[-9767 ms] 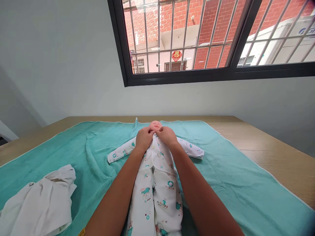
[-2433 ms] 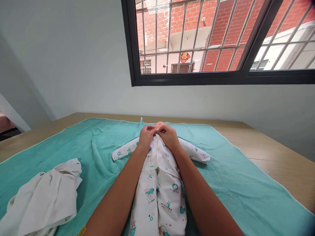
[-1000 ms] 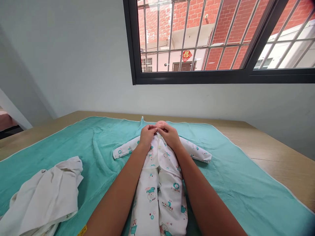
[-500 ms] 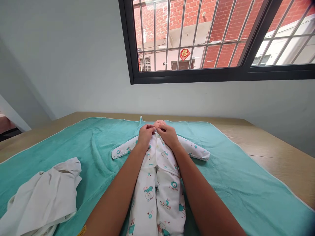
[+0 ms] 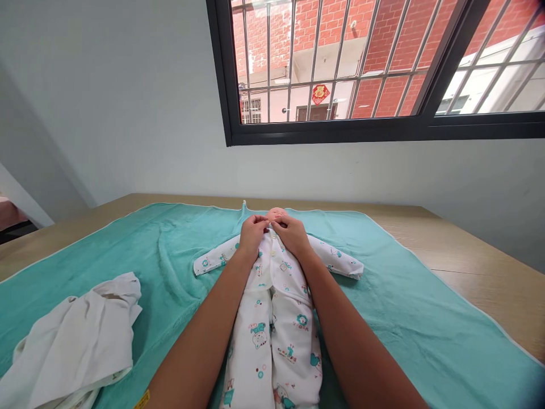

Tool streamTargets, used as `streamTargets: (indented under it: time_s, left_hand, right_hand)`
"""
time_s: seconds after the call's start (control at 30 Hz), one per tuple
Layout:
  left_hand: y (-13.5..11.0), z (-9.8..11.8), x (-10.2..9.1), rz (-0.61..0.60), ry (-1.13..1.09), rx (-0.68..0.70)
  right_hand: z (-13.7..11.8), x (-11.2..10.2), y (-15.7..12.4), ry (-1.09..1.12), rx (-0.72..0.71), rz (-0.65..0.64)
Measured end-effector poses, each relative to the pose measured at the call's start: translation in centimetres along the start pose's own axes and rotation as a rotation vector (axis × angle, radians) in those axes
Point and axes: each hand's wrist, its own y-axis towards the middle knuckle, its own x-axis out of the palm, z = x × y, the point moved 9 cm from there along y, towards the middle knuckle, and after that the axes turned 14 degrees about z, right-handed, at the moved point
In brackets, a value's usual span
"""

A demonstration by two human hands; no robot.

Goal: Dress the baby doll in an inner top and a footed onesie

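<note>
A white baby top (image 5: 286,266) with small teal and pink prints lies face up, dressed on a baby-sized figure, probably a doll. Its sleeves are spread to both sides and small buttons run down the front. My left hand (image 5: 252,234) pinches the collar on the left side, and my right hand (image 5: 292,233) pinches it on the right, fingertips nearly meeting. Just beyond them shows the figure's pinkish head (image 5: 276,212), partly hidden by my hands. Matching printed pants (image 5: 255,346) stretch toward me between my forearms.
Beneath everything a teal blanket (image 5: 409,318) covers much of a wooden surface (image 5: 460,250). A crumpled white cloth (image 5: 85,335) lies at the left front. The wall and a dark-framed barred window (image 5: 340,134) stand behind.
</note>
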Motion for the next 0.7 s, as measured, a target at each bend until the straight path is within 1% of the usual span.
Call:
streamTargets:
  time_s: [0.7]
  left_hand:
    - [0.13, -0.15, 0.05, 0.001, 0.005, -0.001]
  right_hand:
    - [0.35, 0.02, 0.05, -0.009, 0.009, 0.009]
